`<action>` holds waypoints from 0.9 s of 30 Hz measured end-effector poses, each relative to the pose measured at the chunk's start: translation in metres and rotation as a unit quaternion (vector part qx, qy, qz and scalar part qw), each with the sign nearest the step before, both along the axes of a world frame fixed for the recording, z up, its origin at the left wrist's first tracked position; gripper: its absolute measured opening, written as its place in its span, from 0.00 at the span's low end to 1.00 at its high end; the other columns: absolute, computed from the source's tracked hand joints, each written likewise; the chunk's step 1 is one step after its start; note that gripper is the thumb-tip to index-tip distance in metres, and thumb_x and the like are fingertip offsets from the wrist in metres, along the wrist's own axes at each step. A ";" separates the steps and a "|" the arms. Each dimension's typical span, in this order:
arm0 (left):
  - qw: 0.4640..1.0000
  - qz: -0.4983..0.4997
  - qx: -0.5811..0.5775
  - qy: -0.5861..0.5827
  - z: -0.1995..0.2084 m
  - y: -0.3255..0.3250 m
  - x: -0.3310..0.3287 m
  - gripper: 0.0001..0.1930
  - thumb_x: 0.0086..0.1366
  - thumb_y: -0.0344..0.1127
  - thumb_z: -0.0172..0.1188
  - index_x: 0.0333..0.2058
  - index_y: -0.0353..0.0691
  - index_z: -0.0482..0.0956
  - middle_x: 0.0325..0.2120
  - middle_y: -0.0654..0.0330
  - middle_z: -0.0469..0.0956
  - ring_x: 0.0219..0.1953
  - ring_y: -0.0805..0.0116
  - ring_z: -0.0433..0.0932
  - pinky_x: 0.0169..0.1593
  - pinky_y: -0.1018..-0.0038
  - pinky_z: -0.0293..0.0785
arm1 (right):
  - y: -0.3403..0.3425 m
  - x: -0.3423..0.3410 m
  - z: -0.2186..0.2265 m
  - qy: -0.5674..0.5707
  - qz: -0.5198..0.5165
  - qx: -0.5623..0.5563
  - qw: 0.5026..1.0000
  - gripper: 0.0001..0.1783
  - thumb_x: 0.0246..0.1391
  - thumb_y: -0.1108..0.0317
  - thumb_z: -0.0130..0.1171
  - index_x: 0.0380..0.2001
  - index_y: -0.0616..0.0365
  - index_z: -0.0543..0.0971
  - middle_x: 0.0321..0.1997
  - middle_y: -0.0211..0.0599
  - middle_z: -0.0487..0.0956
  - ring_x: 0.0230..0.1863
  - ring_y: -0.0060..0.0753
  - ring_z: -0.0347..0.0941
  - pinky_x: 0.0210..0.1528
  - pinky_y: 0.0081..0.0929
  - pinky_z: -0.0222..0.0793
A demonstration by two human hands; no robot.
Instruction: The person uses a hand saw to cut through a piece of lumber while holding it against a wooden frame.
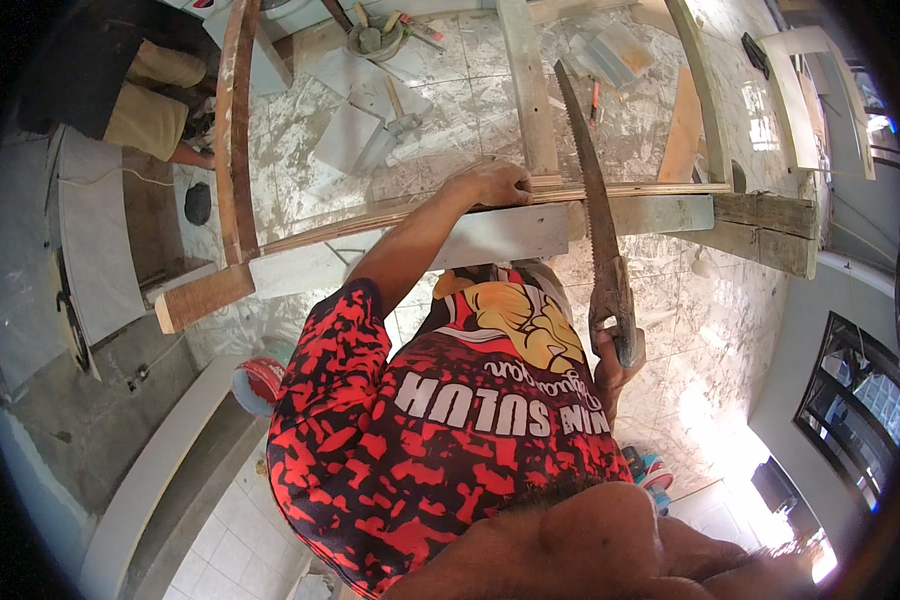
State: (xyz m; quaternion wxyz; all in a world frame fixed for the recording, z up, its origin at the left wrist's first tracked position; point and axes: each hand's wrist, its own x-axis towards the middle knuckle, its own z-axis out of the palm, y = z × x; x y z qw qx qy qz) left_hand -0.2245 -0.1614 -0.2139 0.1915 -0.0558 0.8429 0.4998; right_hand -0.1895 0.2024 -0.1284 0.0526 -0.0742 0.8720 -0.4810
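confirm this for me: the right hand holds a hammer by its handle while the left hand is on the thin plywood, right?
Not a hammer: the head view shows the right hand holding a handsaw by its handle. The left hand is indeed on the thin plywood.

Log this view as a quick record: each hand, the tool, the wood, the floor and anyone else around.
Left hand: on the plywood, fingers curled
Right hand: gripping the saw by its handle
Saw: blade pointing away from the wearer, crossing the plywood in view; contact unclear
Wood: plywood lying along a pale beam
Floor: pale, stained; bucket and hammer beyond the plywood
Other person: partly visible at upper left, light trousers
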 end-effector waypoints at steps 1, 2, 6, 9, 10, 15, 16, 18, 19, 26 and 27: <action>1.000 -0.001 -0.004 0.007 -0.002 0.000 0.000 0.16 0.55 0.45 0.59 0.37 0.41 0.79 0.35 0.52 0.78 0.39 0.57 0.76 0.44 0.65 0.70 | 0.003 -0.001 -0.004 0.008 -0.003 0.034 0.999 0.13 0.36 0.69 0.69 0.22 0.57 0.73 0.20 0.31 0.74 0.22 0.24 0.69 0.27 0.24 0.67; 1.000 -0.001 -0.009 0.013 -0.006 0.001 -0.001 0.16 0.55 0.45 0.59 0.38 0.41 0.79 0.35 0.52 0.78 0.39 0.57 0.76 0.43 0.65 0.70 | 0.005 -0.003 -0.008 0.017 -0.006 0.067 0.998 0.13 0.36 0.69 0.70 0.22 0.57 0.73 0.19 0.31 0.74 0.22 0.24 0.69 0.27 0.24 0.67; 1.000 -0.003 -0.012 0.007 -0.010 0.001 -0.001 0.17 0.55 0.45 0.60 0.39 0.40 0.78 0.36 0.51 0.78 0.39 0.58 0.77 0.43 0.66 0.70 | 0.000 -0.005 -0.002 -0.008 -0.010 0.043 0.999 0.13 0.37 0.68 0.70 0.21 0.57 0.73 0.18 0.31 0.74 0.22 0.26 0.70 0.27 0.25 0.67; 1.000 0.002 -0.015 -0.009 -0.003 0.002 -0.001 0.18 0.55 0.45 0.60 0.41 0.40 0.78 0.36 0.52 0.78 0.40 0.59 0.77 0.43 0.66 0.70 | -0.001 -0.005 0.000 -0.004 0.002 0.018 1.000 0.14 0.37 0.66 0.70 0.21 0.56 0.73 0.19 0.31 0.74 0.22 0.26 0.70 0.27 0.25 0.67; 1.000 0.002 -0.014 -0.010 -0.003 0.003 -0.002 0.18 0.55 0.45 0.60 0.41 0.40 0.78 0.36 0.52 0.79 0.39 0.59 0.77 0.43 0.66 0.71 | -0.001 -0.005 0.001 -0.013 -0.003 0.020 1.000 0.14 0.37 0.66 0.70 0.21 0.56 0.73 0.19 0.31 0.75 0.22 0.26 0.70 0.27 0.25 0.67; 1.000 0.005 -0.018 -0.013 0.002 0.002 0.000 0.17 0.55 0.45 0.60 0.40 0.41 0.78 0.34 0.53 0.79 0.37 0.60 0.78 0.41 0.67 0.71 | 0.004 -0.008 -0.002 -0.036 -0.006 0.067 0.997 0.14 0.38 0.65 0.69 0.22 0.58 0.74 0.22 0.34 0.76 0.23 0.28 0.70 0.28 0.26 0.67; 1.000 0.003 -0.018 -0.011 0.002 0.002 -0.001 0.17 0.55 0.45 0.60 0.39 0.42 0.78 0.34 0.53 0.79 0.38 0.60 0.78 0.42 0.66 0.71 | 0.001 -0.007 0.001 -0.037 0.001 0.032 0.999 0.13 0.38 0.66 0.68 0.22 0.58 0.74 0.22 0.34 0.76 0.23 0.28 0.70 0.29 0.26 0.67; 1.000 0.000 -0.017 -0.008 0.000 0.002 -0.002 0.16 0.55 0.47 0.60 0.38 0.44 0.78 0.34 0.54 0.79 0.39 0.58 0.77 0.43 0.65 0.71 | -0.004 -0.006 0.008 -0.040 0.014 -0.039 0.998 0.12 0.39 0.66 0.67 0.23 0.59 0.74 0.22 0.35 0.76 0.24 0.29 0.71 0.30 0.26 0.67; 1.000 0.000 -0.017 -0.005 -0.001 0.002 -0.002 0.16 0.54 0.47 0.60 0.38 0.44 0.78 0.35 0.54 0.79 0.39 0.58 0.77 0.43 0.65 0.71 | -0.004 -0.006 0.010 -0.036 0.016 -0.033 0.999 0.12 0.39 0.67 0.67 0.24 0.59 0.74 0.22 0.35 0.76 0.24 0.29 0.71 0.30 0.26 0.67; 0.999 -0.005 -0.033 0.007 0.003 0.002 -0.002 0.17 0.56 0.46 0.60 0.39 0.42 0.78 0.35 0.54 0.79 0.38 0.60 0.78 0.42 0.67 0.71 | -0.007 -0.006 0.012 -0.049 0.020 -0.032 0.998 0.13 0.39 0.66 0.66 0.25 0.62 0.75 0.22 0.35 0.75 0.25 0.28 0.70 0.31 0.26 0.67; 0.999 -0.005 -0.037 0.012 0.003 0.003 -0.002 0.17 0.56 0.45 0.60 0.39 0.41 0.78 0.35 0.54 0.79 0.38 0.61 0.78 0.41 0.68 0.71 | -0.007 -0.005 0.013 -0.052 0.023 -0.042 0.998 0.14 0.38 0.66 0.66 0.26 0.62 0.75 0.22 0.35 0.76 0.25 0.28 0.70 0.31 0.25 0.67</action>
